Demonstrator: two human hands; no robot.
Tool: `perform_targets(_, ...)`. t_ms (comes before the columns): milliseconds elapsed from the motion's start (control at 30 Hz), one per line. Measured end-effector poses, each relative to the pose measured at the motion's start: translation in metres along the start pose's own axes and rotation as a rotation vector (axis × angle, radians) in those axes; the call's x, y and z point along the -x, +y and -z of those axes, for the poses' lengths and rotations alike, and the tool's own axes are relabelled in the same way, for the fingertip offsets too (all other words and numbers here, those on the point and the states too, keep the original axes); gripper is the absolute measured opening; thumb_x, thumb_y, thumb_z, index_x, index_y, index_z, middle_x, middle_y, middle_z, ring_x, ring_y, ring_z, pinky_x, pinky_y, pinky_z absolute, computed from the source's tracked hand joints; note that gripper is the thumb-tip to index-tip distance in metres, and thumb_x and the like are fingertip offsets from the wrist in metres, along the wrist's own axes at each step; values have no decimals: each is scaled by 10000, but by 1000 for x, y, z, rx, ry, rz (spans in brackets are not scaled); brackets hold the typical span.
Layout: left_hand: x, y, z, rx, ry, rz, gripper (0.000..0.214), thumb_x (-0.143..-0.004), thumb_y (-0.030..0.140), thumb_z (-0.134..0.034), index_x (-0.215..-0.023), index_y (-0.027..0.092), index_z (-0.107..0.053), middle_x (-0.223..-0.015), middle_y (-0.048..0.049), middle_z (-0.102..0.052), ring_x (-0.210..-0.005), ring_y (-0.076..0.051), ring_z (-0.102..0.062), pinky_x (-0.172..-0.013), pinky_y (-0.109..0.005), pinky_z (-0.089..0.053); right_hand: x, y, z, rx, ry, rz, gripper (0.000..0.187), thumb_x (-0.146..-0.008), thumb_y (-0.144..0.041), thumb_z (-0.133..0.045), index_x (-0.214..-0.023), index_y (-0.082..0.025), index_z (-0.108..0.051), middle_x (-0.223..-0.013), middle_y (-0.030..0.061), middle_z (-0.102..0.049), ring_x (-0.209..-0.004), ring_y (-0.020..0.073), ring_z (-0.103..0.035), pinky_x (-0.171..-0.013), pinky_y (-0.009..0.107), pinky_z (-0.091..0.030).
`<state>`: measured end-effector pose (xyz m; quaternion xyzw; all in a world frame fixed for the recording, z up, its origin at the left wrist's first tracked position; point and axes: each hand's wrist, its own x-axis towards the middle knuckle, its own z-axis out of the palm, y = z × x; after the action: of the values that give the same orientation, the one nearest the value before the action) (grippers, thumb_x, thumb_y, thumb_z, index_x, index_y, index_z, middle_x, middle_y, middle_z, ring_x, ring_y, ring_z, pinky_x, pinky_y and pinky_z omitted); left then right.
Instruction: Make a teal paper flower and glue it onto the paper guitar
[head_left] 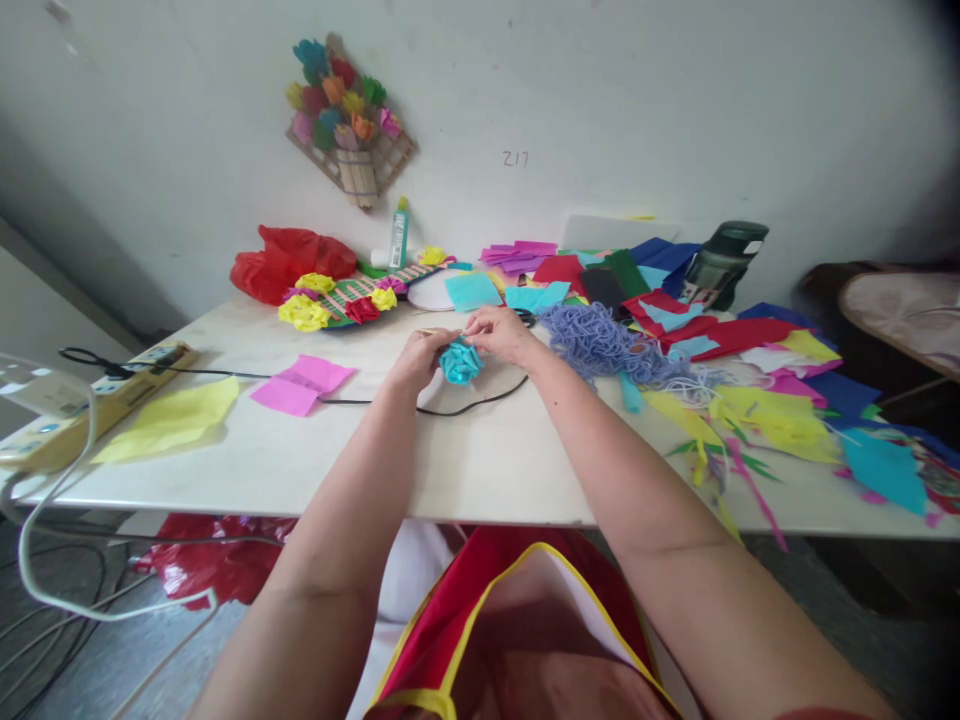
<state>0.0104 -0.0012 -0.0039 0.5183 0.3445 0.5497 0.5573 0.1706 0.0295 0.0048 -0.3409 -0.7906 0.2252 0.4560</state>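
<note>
Over the middle of the white table, a turquoise paper flower (460, 363) hangs between my two hands with its ruffled petals toward me. My left hand (422, 357) is closed at its left side, the fingers pinching near the flower's base. From the right, my right hand (498, 333) pinches at the flower's upper edge with thumb and forefinger. The fingertips partly hide the base. Left of my hands a pink paper piece (302, 384) lies creased on the table, with a black cable (480, 402) running past it and under my forearms.
Several coloured paper sheets and a heap of purple yarn (600, 338) cover the right side. A decorated piece with paper flowers (345, 300), a glue tube (399, 235) and a red bag (292, 265) stand behind. A power strip (97, 410) and yellow paper (171, 418) lie left; a dark bottle (724, 265) stands back right.
</note>
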Motion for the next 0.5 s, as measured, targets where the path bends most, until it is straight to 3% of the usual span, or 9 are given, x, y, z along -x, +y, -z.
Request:
perform_targets(233,0,1,0,9,0,-7,224,-571,239,-712,-479,137,-534,-467,25,-463,-433,-75,-413,-440,-239,-288,3,-5,3,-96,-63,-113,131,-660,-267,-661,-648,-137,-672,-709,17,-637,-588,106,-556,-537,222,-437)
perform_targets(500,0,2,1,13,7,10,202,-572,229,-705,-490,137,-545,-480,21,-486,-444,-81,-435,-454,-238,-320,5,-10,13,12,-135,-71,197,-725,-300,-626,-638,-136,-692,-683,22,-657,-655,129,-589,-605,226,-437)
